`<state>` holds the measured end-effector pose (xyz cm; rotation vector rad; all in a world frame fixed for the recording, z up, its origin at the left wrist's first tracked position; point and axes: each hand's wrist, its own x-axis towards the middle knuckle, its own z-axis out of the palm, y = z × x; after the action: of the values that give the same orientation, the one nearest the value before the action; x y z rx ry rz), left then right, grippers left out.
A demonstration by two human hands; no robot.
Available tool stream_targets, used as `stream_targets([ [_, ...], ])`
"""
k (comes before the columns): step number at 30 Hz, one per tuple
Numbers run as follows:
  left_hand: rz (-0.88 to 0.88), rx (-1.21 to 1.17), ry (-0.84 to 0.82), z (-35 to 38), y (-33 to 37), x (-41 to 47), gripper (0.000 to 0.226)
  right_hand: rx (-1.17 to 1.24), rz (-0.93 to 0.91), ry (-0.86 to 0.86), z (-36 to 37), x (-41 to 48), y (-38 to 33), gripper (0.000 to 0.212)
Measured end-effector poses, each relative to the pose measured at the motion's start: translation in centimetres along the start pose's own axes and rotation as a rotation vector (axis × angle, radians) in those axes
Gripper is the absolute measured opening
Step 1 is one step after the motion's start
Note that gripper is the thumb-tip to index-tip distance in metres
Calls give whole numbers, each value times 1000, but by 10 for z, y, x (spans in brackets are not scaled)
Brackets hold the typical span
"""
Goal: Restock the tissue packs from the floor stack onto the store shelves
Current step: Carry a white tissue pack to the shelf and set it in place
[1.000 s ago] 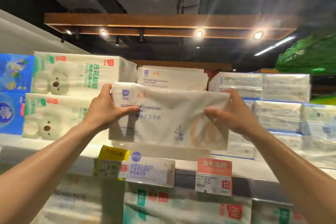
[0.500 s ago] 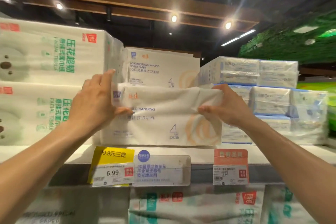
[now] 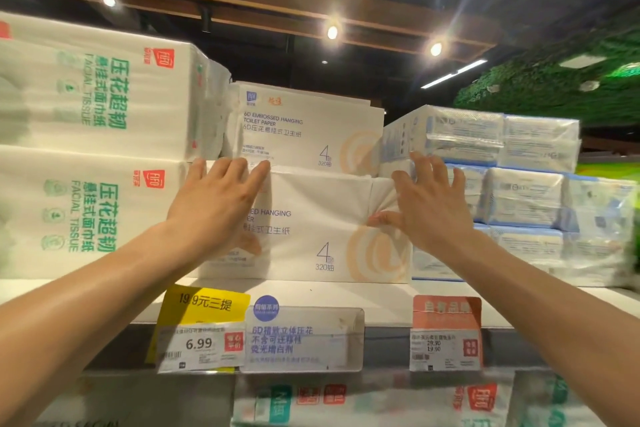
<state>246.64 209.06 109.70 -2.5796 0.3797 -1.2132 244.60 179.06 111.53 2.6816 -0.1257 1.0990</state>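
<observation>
A white tissue pack [image 3: 311,229] printed "hanging" and "4" stands on the white top shelf [image 3: 381,298], in the gap between two stacks. My left hand [image 3: 214,204] lies flat against its upper left front with straight fingers. At the pack's upper right corner my right hand [image 3: 426,208] presses with spread fingers, its thumb against the creased wrapper. A matching pack [image 3: 304,128] stands higher up behind it.
Green-lettered facial tissue packs [image 3: 97,107] are stacked close on the left, and clear-wrapped blue packs [image 3: 519,191] on the right. Price tags [image 3: 201,333] hang on the shelf's front edge. More packs [image 3: 346,399] fill the shelf below.
The pack went from being held in front of the shelf to standing deep in the gap. Both hands loosened their grip and now press it with straight fingers.
</observation>
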Motion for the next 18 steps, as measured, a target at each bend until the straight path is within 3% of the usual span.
stream_targets([
  [6,-28,-73,-122,-19,1,-4,120,183,15,-24,-12,-24,-2,104],
  [9,-28,-300,-129,-43,7,-14,109,377,-15,43,-32,-57,9,88],
  [13,105,-564,-45,-79,53,-31,95,464,27,4,-61,-105,32,73],
  [18,375,-788,-30,-103,151,-49,96,485,113,-80,-86,-188,81,54],
])
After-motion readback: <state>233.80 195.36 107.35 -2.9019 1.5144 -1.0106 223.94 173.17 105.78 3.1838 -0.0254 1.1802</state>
